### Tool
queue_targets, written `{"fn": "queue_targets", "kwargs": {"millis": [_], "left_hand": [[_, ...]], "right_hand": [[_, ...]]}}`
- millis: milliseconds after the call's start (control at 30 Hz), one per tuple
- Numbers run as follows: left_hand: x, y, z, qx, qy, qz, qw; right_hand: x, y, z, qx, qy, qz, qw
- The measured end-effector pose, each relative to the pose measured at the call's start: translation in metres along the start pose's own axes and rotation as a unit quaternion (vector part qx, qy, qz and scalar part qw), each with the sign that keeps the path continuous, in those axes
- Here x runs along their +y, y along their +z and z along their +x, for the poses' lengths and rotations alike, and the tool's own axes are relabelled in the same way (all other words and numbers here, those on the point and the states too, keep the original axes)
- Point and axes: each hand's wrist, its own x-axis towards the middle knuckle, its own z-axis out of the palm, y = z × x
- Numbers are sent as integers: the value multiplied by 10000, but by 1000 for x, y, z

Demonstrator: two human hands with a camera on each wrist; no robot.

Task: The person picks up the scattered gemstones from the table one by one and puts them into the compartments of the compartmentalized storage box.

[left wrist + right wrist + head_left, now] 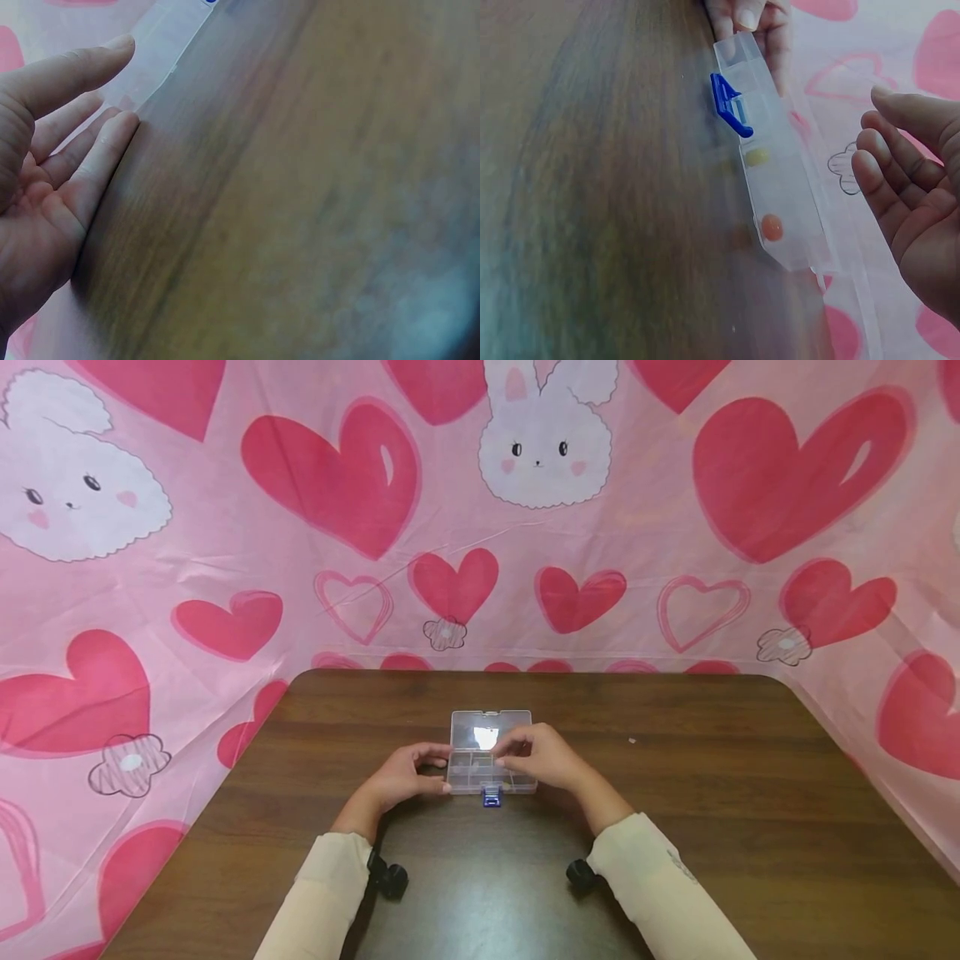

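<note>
A clear plastic compartment box with its lid raised stands on the table, its blue latch facing me. My left hand grips the box's left end, thumb at the front corner and fingers toward the back. Over the right half of the box hovers my right hand, thumb and index fingertips close together. Whether anything small is between them is hidden. Through the front wall, the right wrist view shows an orange round piece and a yellow piece in separate compartments.
The brown wooden table extends all around the box. A tiny pale bit lies to the right of it. Behind the table hangs a pink cloth with hearts and rabbits. Each wrist carries a small black device.
</note>
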Motion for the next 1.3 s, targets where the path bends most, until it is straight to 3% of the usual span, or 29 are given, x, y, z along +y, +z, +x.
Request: {"fn": "queue_targets", "kwargs": {"millis": [233, 533, 800, 1300], "left_hand": [[-1, 1, -2, 23, -59, -20, 10000], [19, 2, -12, -9, -72, 15, 10000], [-2, 1, -2, 82, -54, 48, 9999], [-2, 1, 1, 40, -54, 8, 10000]], "right_hand": [[0, -7, -10, 139, -81, 135, 9998], [1, -15, -20, 228, -56, 352, 9991], [1, -22, -29, 304, 25, 280, 9991], [1, -38, -45, 503, -27, 106, 9987]]}}
